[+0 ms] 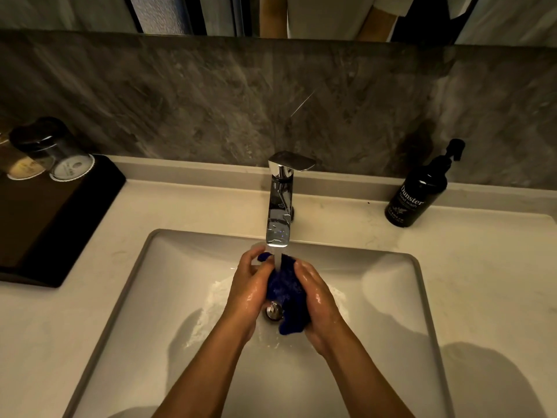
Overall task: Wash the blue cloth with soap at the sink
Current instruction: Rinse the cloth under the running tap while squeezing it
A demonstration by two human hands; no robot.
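Blue wet cloth (286,289) sits bunched between left hand (248,289) and right hand (318,300), both clenched on it, under the chrome faucet (278,206) stream above the white sink (391,297); black soap bottle (417,191) stands right.

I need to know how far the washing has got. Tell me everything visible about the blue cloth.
The blue cloth is deep blue, fuzzy-looking, wet and bunched into a crumpled wad. It is held above the sink basin, over the drain, pressed between the left hand and the right hand. The faucet stream lands on its top. A small end sticks out behind the left fingers; a tail hangs low by the right palm. No lather shows on it.
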